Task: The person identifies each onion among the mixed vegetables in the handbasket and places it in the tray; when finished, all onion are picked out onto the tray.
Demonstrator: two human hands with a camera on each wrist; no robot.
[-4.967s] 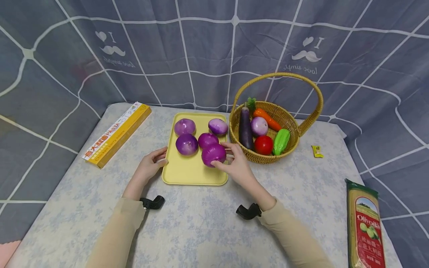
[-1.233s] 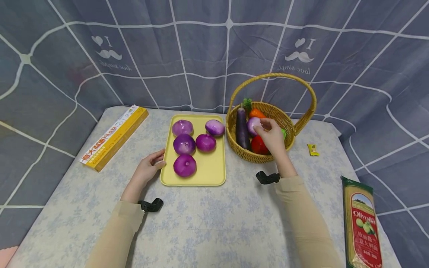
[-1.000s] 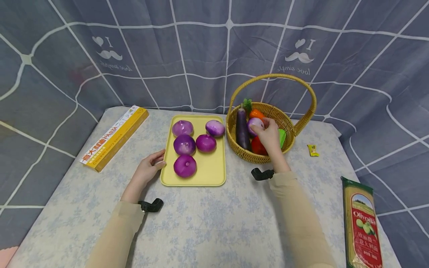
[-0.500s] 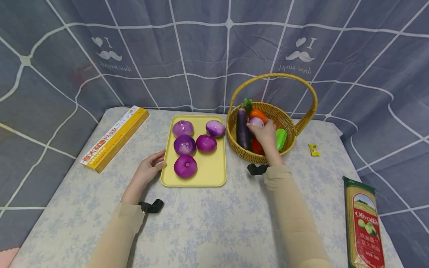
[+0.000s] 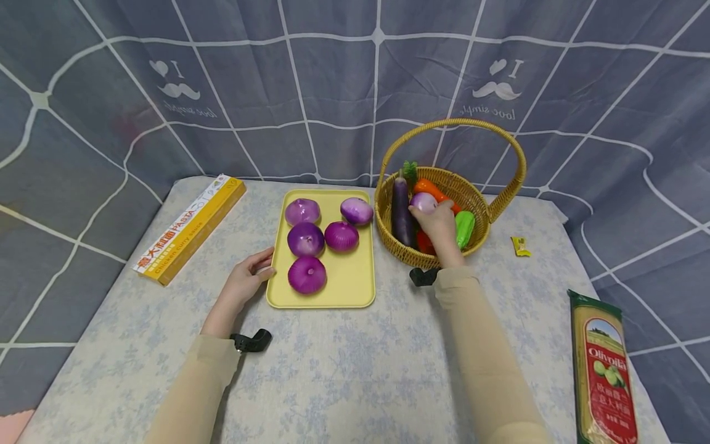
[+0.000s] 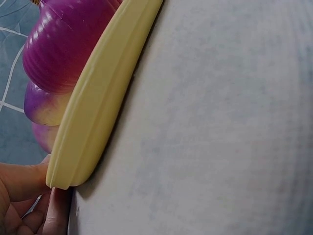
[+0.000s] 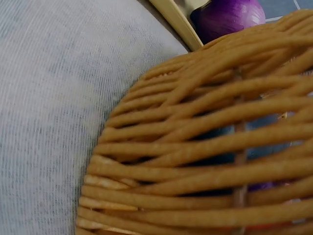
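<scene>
A pale purple onion (image 5: 423,201) lies in the wicker basket (image 5: 388,237) between a dark eggplant (image 5: 400,209) and a carrot (image 5: 434,188). My right hand (image 5: 440,225) reaches into the basket and curls around this onion from the near side. It hides most of a red tomato (image 5: 424,242). My left hand (image 5: 246,280) pinches the left rim of the yellow tray (image 5: 349,290), which carries several purple onions (image 5: 306,274). In the left wrist view my fingers (image 6: 24,181) clasp the tray's corner (image 6: 93,107). The right wrist view shows only the basket wall (image 7: 205,147).
A green pepper (image 5: 465,227) lies at the basket's right side. A yellow pasta box (image 5: 191,225) lies at the table's far left. A pasta packet (image 5: 601,370) lies at the near right. A small yellow wrapper (image 5: 519,245) sits right of the basket. A curtain hangs behind.
Five seconds ago my right hand rested on an onion on the tray. It has since moved into the basket and settled deeper over the pale onion there. The left hand has stayed put.
</scene>
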